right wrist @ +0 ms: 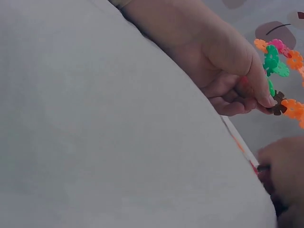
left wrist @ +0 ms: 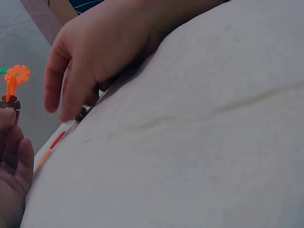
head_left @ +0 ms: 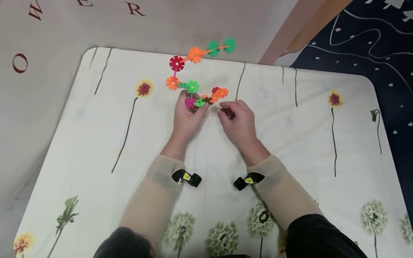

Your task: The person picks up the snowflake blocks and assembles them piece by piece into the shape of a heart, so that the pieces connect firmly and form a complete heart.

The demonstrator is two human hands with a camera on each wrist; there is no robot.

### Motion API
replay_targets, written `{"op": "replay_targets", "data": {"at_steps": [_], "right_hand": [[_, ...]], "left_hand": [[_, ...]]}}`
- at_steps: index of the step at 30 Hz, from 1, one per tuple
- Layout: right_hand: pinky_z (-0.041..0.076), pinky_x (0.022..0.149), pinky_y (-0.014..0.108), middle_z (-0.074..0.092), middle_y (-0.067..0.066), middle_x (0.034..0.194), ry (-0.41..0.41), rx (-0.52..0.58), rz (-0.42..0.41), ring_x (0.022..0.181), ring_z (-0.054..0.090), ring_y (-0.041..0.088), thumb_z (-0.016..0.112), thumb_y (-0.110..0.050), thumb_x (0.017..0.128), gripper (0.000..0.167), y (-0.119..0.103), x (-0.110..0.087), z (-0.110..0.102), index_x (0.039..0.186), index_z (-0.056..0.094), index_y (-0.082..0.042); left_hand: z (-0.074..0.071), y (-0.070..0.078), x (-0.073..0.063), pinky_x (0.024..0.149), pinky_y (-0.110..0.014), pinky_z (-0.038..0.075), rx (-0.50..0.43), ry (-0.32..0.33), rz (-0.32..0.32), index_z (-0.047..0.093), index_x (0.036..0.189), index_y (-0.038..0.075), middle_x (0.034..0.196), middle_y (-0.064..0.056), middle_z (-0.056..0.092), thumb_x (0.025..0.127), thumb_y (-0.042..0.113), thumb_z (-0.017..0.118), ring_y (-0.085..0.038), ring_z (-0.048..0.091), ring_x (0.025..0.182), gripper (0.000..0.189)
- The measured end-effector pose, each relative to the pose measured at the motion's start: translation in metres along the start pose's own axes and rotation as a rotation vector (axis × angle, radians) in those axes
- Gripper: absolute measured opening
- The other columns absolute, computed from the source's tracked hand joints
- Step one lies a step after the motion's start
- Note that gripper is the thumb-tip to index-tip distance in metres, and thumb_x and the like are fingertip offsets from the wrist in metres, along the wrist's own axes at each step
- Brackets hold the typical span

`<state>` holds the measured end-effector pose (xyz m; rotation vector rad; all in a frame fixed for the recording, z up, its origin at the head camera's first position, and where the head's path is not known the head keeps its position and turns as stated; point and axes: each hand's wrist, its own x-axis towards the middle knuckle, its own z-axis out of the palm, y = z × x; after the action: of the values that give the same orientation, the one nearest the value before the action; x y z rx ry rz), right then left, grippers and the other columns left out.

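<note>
Flowery cloth is covering the bench, and one chain of toy discs is lying at its far edge. I am counting about four orange discs, four green, two red, one pink. One left hand is pinching the chain's near end. One right hand is curling around a dark red disc just beside it.

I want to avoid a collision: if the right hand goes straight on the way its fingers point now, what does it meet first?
Probably the orange discs at the near end of the toy chain, just beyond the right hand, which pinches a dark red piece. Their heights are unclear, so it might pass under them.
</note>
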<state>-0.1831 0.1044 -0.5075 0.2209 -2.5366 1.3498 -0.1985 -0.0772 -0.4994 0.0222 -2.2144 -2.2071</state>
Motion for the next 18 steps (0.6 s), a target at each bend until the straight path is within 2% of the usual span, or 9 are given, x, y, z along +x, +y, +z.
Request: {"op": "replay_targets", "data": {"at_steps": [2, 5, 8, 10, 13, 18], "right_hand": [[0.057, 0.071, 0.027, 0.07, 0.01, 0.095, 0.066, 0.127, 0.069, 0.077, 0.067, 0.019, 0.081, -0.005, 0.094, 0.017, 0.0, 0.002, -0.001, 0.109, 0.075, 0.001], [0.06, 0.069, 0.026, 0.072, 0.011, 0.099, 0.165, 0.37, 0.238, 0.074, 0.07, 0.019, 0.08, -0.006, 0.095, 0.021, 0.001, 0.007, -0.003, 0.112, 0.073, 0.004], [0.064, 0.076, 0.03, 0.073, 0.017, 0.108, 0.229, 0.626, 0.397, 0.08, 0.075, 0.021, 0.077, -0.001, 0.097, 0.026, 0.004, 0.012, -0.007, 0.122, 0.074, 0.005], [0.064, 0.082, 0.034, 0.074, 0.021, 0.115, 0.266, 0.743, 0.466, 0.086, 0.076, 0.023, 0.075, 0.003, 0.097, 0.03, 0.005, 0.015, -0.01, 0.127, 0.074, 0.005], [0.063, 0.088, 0.036, 0.073, 0.023, 0.121, 0.304, 0.868, 0.523, 0.093, 0.077, 0.025, 0.072, 0.005, 0.099, 0.033, 0.007, 0.018, -0.014, 0.131, 0.072, 0.004], [0.062, 0.086, 0.03, 0.072, 0.023, 0.123, 0.337, 1.03, 0.548, 0.093, 0.077, 0.022, 0.069, 0.007, 0.099, 0.037, 0.007, 0.019, -0.019, 0.136, 0.067, 0.008]], "left_hand": [[-0.001, 0.001, 0.0, 0.091, -0.029, 0.057, 0.015, 0.008, 0.002, 0.047, 0.135, -0.003, 0.115, -0.006, 0.056, 0.097, 0.003, 0.077, -0.022, 0.06, 0.103, 0.049], [-0.003, 0.003, 0.0, 0.092, -0.03, 0.057, 0.034, 0.011, -0.005, 0.048, 0.134, -0.003, 0.115, -0.006, 0.057, 0.097, 0.004, 0.077, -0.02, 0.061, 0.105, 0.048], [-0.001, 0.002, 0.001, 0.091, -0.03, 0.057, 0.055, -0.008, -0.007, 0.049, 0.132, -0.002, 0.115, -0.006, 0.057, 0.097, 0.004, 0.078, -0.021, 0.061, 0.105, 0.046], [0.001, 0.001, 0.0, 0.09, -0.03, 0.057, 0.073, -0.025, -0.01, 0.05, 0.131, -0.001, 0.115, -0.006, 0.058, 0.097, 0.005, 0.077, -0.02, 0.06, 0.104, 0.044], [0.002, 0.0, 0.0, 0.088, -0.03, 0.056, 0.1, -0.033, -0.014, 0.052, 0.129, 0.001, 0.114, -0.006, 0.058, 0.097, 0.005, 0.078, -0.02, 0.06, 0.102, 0.042], [0.003, 0.0, -0.001, 0.088, -0.03, 0.056, 0.123, -0.039, -0.02, 0.052, 0.13, 0.002, 0.114, -0.006, 0.059, 0.097, 0.006, 0.078, -0.021, 0.059, 0.101, 0.042]]}}
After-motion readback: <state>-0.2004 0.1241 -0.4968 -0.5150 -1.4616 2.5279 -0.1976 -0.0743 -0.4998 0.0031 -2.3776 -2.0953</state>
